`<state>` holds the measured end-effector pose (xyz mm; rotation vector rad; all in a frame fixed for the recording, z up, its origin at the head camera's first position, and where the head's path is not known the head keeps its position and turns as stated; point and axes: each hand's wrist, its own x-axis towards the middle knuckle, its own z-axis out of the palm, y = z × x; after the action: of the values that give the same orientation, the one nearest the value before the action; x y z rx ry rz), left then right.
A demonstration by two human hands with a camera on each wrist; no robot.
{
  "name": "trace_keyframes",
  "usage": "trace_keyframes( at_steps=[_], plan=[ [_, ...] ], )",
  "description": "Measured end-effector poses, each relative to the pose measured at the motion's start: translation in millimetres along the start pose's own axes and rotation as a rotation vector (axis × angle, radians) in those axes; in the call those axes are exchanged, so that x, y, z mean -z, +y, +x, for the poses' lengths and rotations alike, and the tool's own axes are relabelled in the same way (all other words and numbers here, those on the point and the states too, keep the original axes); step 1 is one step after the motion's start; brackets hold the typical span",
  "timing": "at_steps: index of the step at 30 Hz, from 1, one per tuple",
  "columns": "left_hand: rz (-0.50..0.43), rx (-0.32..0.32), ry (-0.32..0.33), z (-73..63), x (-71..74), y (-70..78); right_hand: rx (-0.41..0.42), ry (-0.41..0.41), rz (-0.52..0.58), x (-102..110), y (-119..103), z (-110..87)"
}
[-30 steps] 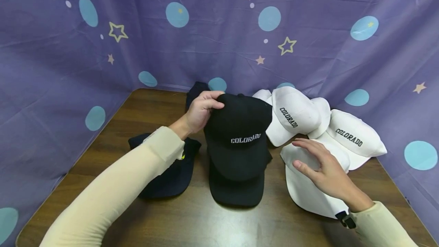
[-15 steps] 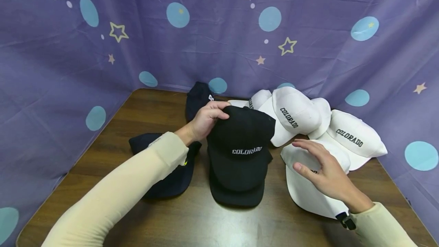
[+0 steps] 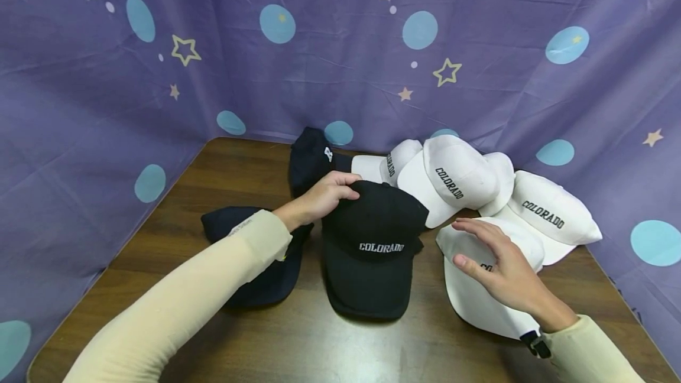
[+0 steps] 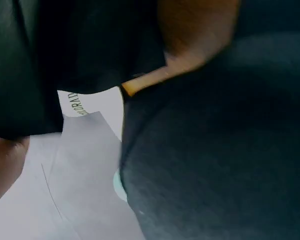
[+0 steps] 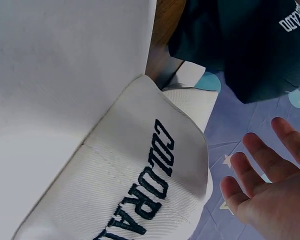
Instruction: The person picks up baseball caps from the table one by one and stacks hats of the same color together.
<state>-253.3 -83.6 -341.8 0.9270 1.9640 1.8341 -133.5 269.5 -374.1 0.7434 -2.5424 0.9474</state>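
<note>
My left hand (image 3: 327, 197) pinches the crown's upper left edge of a black baseball cap (image 3: 369, 279) with white COLORADO lettering. That cap sits over a second black cap (image 3: 418, 246), now almost wholly hidden; only a bit shows at the right side. Dark cap cloth (image 4: 215, 150) fills much of the left wrist view. My right hand (image 3: 502, 268) hovers over a white COLORADO cap (image 3: 468, 303), thumb and fingers spread and holding nothing. In the right wrist view its fingers are extended beside the white cap (image 5: 175, 175).
Several white caps (image 3: 452, 161) overlap at the back, and another white cap (image 3: 555, 208) lies at the right. One navy cap (image 3: 268, 288) is partly behind my left sleeve; a second navy cap (image 3: 308, 164) leans near the purple curtain (image 3: 340, 64). All are on a wooden table (image 3: 175, 194).
My left hand has lowered the upper black cap, bringing its brim down over the lower cap's brim. More of the caps behind shows. The right hand has stayed in place.
</note>
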Motion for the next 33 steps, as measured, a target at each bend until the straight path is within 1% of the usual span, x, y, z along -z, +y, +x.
trace_keyframes(
  at_steps=[5, 7, 9, 11, 14, 19, 22, 25, 28, 33],
  plan=[
    [0.389, 0.004, 0.029, -0.6, -1.5, -5.9, 0.000, -0.001, 0.002, -1.3, 0.3, -0.2],
    [0.507, 0.010, 0.041, -1.8, -2.8, -7.2, 0.006, -0.004, 0.003, -2.5, 0.5, -0.1],
    [0.580, 0.021, 0.047, -3.4, -4.0, -8.7, 0.014, -0.006, 0.001, -3.9, 1.0, -0.3],
    [0.634, 0.031, 0.052, -4.6, -5.1, -10.9, 0.021, -0.006, 0.000, -5.2, 1.5, -0.6],
    [0.714, 0.028, 0.053, -5.6, -6.7, -14.5, 0.024, -0.005, -0.006, -6.5, 2.4, -1.2],
    [0.830, -0.010, 0.045, -5.6, -7.8, -19.0, 0.025, -0.002, -0.007, -8.2, 2.3, -1.0],
    [0.883, -0.031, 0.047, -7.0, -7.4, -20.4, 0.027, -0.003, -0.002, -9.1, 1.7, -0.4],
    [0.924, -0.046, 0.058, -8.7, -7.9, -20.2, 0.030, -0.002, -0.006, -9.4, 1.6, -0.1],
    [0.945, -0.041, 0.064, -9.2, -9.0, -19.7, 0.029, -0.001, -0.011, -9.4, 1.5, 0.1],
    [0.949, -0.032, 0.077, -9.3, -10.2, -18.6, 0.028, -0.007, -0.009, -9.1, 0.9, 0.4]
  ],
)
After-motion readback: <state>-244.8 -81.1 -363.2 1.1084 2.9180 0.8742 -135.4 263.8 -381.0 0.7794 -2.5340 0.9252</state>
